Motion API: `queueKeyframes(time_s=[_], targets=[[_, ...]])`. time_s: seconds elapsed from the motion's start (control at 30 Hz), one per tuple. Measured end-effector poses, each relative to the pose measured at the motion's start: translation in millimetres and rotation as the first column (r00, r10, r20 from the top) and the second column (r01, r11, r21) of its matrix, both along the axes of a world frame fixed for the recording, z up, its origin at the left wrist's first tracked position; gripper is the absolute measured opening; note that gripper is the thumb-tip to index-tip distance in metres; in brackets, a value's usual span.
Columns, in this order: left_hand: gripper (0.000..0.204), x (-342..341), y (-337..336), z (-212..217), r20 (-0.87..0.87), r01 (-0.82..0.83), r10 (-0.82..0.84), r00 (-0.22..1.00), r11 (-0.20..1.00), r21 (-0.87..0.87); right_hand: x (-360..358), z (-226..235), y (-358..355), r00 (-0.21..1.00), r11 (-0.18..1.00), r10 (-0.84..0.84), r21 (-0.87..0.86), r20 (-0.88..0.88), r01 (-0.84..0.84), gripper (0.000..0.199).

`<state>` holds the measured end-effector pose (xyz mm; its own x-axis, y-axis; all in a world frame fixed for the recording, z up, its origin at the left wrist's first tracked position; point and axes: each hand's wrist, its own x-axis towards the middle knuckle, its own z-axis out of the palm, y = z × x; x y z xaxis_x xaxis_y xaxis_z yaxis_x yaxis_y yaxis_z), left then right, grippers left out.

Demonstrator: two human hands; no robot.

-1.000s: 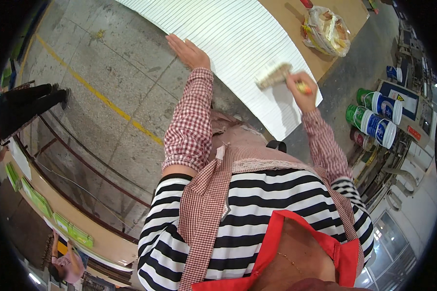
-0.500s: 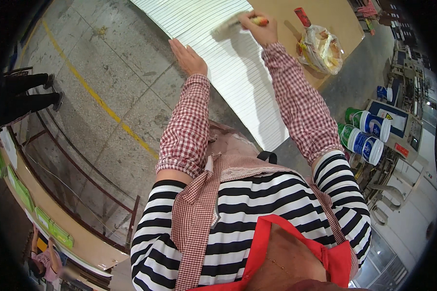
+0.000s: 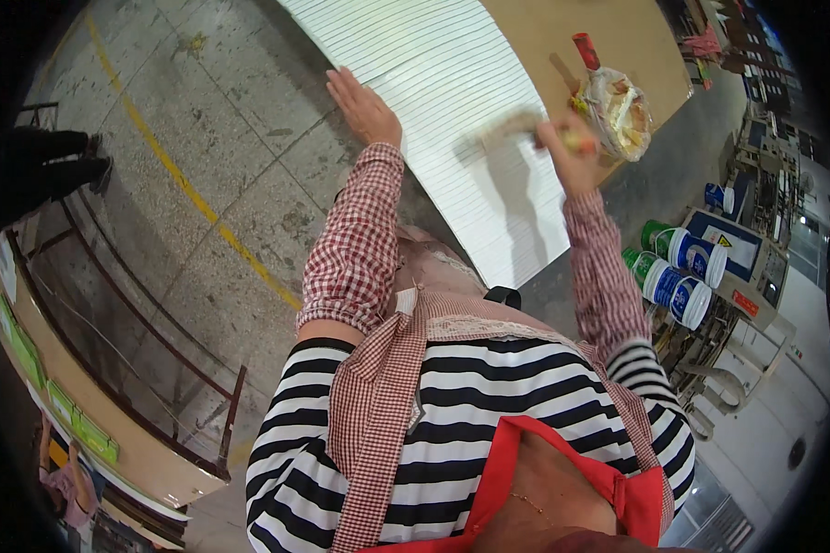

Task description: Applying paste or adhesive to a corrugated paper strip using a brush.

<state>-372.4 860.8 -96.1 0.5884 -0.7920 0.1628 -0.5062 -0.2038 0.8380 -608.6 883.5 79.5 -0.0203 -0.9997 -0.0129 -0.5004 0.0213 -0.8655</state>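
A long white sheet [image 3: 424,120] with fine dark lines across it lies in front of me, its near end narrowing to a blunt tip. My left hand [image 3: 366,109] rests on its left edge, fingers stretched out and flat. Over the sheet's right side, my right hand [image 3: 570,164] grips a brush [image 3: 507,131] by its red and yellow handle. Motion smears the brush, and its bristle end points left. Just right of that hand is a plastic-lined container [image 3: 629,124] with yellowish smears inside. A red cylindrical object [image 3: 586,50] lies beyond it.
A brown board surface [image 3: 553,28] extends under the sheet and container. Several blue, green and white buckets [image 3: 687,302] stand at right beside machinery. At left are a metal-framed table [image 3: 111,405], a person's dark-trousered legs [image 3: 51,161] and, lower down, another person [image 3: 69,484].
My right hand has swept the brush right and toward me across the sheet. The left hand stays flat on the edge. My view has shifted slightly.
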Motion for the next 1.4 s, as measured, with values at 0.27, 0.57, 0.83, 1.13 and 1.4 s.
queueKeyframes(time_s=[0.27,0.57,0.83,1.13,1.4], targets=[[0.048,-6,-4,-5,-0.059,0.059,-0.063,0.996,0.996,-0.065,70,-56,-74,0.965,0.931,0.246,-0.256,-0.091,-0.262,0.016],[0.049,-1,-1,-1,-0.123,0.043,-0.055,0.991,0.994,-0.098,-59,-7,88,0.919,0.968,0.251,0.107,-0.304,-0.228,0.021],[0.05,-13,-9,2,-0.089,0.082,-0.089,0.992,0.994,-0.072,67,-12,-126,0.971,0.986,0.142,-0.112,0.194,-0.122,0.018],[0.05,-2,-6,4,-0.149,0.06,-0.072,0.986,0.995,-0.085,-63,-40,54,0.999,0.998,0.03,0.047,-0.019,-0.03,0.018],[0.052,22,-22,19,-0.233,-0.17,0.127,0.964,0.97,-0.176,-84,6,38,0.993,0.987,-0.075,0.152,0.095,0.06,0.016]])
